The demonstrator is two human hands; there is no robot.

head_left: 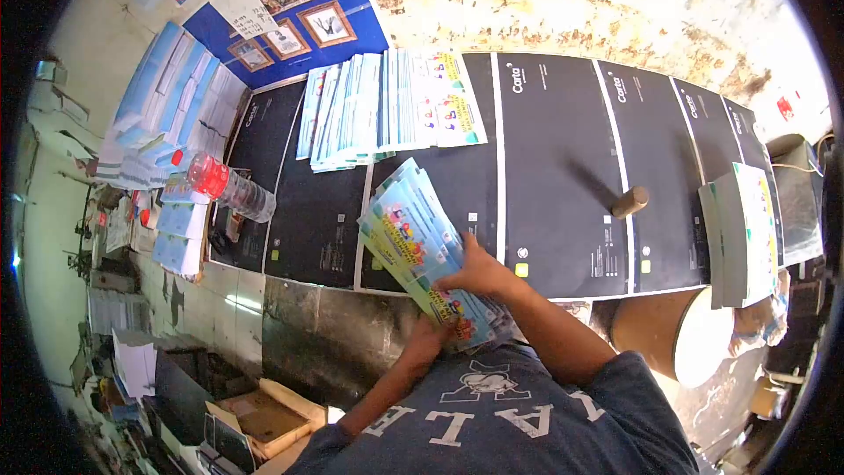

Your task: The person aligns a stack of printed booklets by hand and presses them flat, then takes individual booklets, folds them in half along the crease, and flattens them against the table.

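Close to my chest is a bundle of colourful printed booklets (413, 242), slanted, with blue, green and yellow covers slightly fanned at the top. My right hand (482, 271) grips the bundle's right edge, its thumb lying across the front. At the lower left edge my left hand (429, 334) is closed around the booklets; its fingers are partly hidden and a little blurred. Beyond the bundle, a spread row of similar booklets (369, 110) overlaps on the black table covering (563, 176).
A plastic bottle with a red label (233, 189) lies toward the table's left end, near tall paper stacks (167, 110). A wooden peg-like piece (629, 202) stands right of centre. Another booklet stack (745, 233) is at the right end. Below it is a large drum (673, 334).
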